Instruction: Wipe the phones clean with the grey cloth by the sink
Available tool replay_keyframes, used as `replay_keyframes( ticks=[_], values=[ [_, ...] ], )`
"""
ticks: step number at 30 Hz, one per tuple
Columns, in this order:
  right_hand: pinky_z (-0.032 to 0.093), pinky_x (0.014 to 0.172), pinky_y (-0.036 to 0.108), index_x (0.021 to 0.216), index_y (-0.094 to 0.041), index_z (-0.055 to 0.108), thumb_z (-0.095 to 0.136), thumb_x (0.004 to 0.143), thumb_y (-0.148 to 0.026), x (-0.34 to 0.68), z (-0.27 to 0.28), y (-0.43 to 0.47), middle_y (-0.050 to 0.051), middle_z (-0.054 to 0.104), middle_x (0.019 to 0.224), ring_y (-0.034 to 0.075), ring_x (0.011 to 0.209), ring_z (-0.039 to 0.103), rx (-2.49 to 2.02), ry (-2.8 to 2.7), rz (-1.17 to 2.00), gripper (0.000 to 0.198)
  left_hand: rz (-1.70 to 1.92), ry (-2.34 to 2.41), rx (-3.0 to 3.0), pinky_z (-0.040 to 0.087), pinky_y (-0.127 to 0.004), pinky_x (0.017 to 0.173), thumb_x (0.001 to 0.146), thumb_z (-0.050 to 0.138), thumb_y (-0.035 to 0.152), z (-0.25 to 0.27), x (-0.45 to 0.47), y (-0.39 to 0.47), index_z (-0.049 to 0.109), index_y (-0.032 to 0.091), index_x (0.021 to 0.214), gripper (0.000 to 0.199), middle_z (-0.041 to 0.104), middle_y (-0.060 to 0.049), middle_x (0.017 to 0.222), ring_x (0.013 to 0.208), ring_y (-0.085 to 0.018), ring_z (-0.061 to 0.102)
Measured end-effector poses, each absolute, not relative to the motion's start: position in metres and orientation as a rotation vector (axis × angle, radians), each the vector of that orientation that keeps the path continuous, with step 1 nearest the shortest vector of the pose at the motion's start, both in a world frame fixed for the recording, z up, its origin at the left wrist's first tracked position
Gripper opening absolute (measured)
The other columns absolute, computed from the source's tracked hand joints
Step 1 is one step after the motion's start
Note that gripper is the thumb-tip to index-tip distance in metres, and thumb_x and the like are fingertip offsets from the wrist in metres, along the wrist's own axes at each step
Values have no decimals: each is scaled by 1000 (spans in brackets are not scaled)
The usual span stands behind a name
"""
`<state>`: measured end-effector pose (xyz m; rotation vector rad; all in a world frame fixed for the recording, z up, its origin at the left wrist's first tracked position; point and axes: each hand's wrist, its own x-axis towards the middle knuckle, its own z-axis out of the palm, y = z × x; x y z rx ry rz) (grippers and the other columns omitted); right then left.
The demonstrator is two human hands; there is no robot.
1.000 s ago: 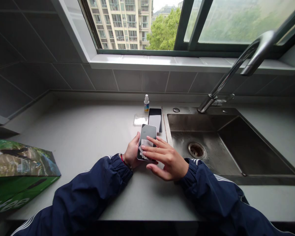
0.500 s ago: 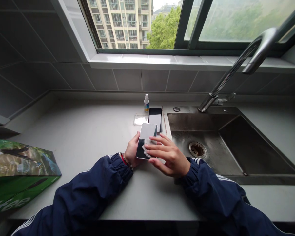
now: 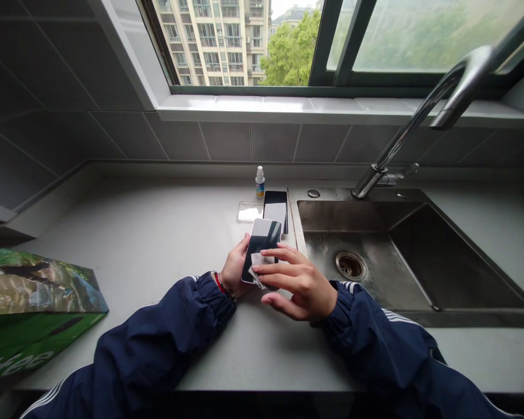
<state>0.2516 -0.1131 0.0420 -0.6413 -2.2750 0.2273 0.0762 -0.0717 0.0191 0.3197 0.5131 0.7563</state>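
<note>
My left hand (image 3: 234, 265) is closed around the left side of a smartphone (image 3: 262, 233) with a dark, glossy screen, held tilted above the counter. Under the fingertips of my right hand (image 3: 300, 282) a small light-grey cleaning cloth (image 3: 257, 259) with a zigzag edge is pressed to the lower part of that screen. The right thumb sits apart, below the phone. Just beyond lie a second dark phone (image 3: 276, 199) and a clear phone case (image 3: 247, 212), with a small white spray bottle (image 3: 260, 186) upright behind them.
A steel sink (image 3: 413, 319) with a tall chrome faucet (image 3: 402, 137) is on the right. A green printed bag or box (image 3: 43, 326) stands at the left edge of the white counter (image 3: 157, 215). Behind is a tiled wall under a window (image 3: 240, 46).
My right hand and the cloth have slid slightly down and left on the phone's screen. The phone has tipped a little, so its reflection differs. My left hand keeps its grip.
</note>
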Motion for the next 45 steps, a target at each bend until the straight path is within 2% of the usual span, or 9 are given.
replay_keyframes(
  ticks=[6, 17, 22, 25, 27, 30, 34, 39, 45],
  values=[
    [33, 117, 61, 136, -18, 61, 52, 100, -37, 256, 34, -106, 6, 58, 146, 36, 145, 40, -1077, -2287, 145, 41, 692, 506, 416, 58, -45, 69, 99, 29, 61, 9, 71, -69, 64, 13, 125, 64, 74, -14, 92, 72, -30, 73],
    [34, 117, 59, 152, -17, 42, 46, 102, -40, 264, 29, -95, 8, 38, 160, 32, 153, 23, -1281, -2213, 102, 55, 507, 414, 561, 56, -48, 67, 98, 18, 66, 13, 68, -70, 66, 10, 119, 77, 74, -18, 87, 71, -36, 74],
    [26, 119, 64, 157, -15, 32, 46, 102, -42, 260, 31, -99, 11, 29, 163, 34, 155, 12, -1215, -2282, 139, 63, 494, 426, 570, 56, -45, 72, 99, 14, 65, 10, 73, -72, 60, 6, 134, 82, 75, -19, 92, 73, -32, 73],
    [19, 121, 65, 153, -14, 39, 50, 100, -44, 256, 34, -105, 12, 36, 160, 34, 155, 13, -1035, -2395, 207, 61, 727, 475, 471, 55, -38, 84, 102, 22, 57, 11, 76, -73, 56, 11, 141, 68, 74, -16, 108, 89, -26, 73],
    [16, 123, 62, 147, -14, 48, 52, 99, -44, 253, 37, -109, 12, 44, 156, 33, 154, 19, -885, -2456, 272, 57, 754, 506, 400, 55, -38, 86, 100, 26, 64, 12, 76, -72, 57, 10, 138, 73, 73, -17, 108, 92, -27, 73],
    [12, 126, 56, 140, -14, 56, 55, 97, -46, 251, 42, -114, 10, 53, 149, 31, 153, 24, -709, -2513, 357, 53, 644, 528, 329, 57, -40, 74, 91, 29, 78, 13, 72, -71, 63, 7, 127, 87, 73, -18, 94, 79, -29, 72],
    [13, 126, 54, 135, -16, 60, 54, 98, -44, 250, 41, -117, 7, 57, 147, 29, 152, 26, -651, -2534, 370, 47, 671, 541, 311, 55, -33, 64, 90, 31, 78, 14, 70, -70, 67, 6, 116, 84, 70, -13, 76, 63, -23, 69],
    [23, 121, 61, 147, -15, 49, 45, 103, -39, 256, 32, -106, 9, 43, 157, 33, 154, 17, -1023, -2377, 221, 50, 631, 449, 464, 56, -38, 68, 94, 15, 74, 14, 72, -71, 54, 13, 138, 85, 73, -14, 90, 66, -25, 71],
    [25, 120, 63, 155, -20, 36, 43, 103, -39, 266, 29, -95, 9, 35, 161, 31, 155, 12, -1244, -2225, 138, 55, 444, 328, 639, 55, -47, 58, 87, 11, 82, 8, 67, -69, 42, 17, 148, 94, 72, -18, 93, 66, -37, 73]
  ],
)
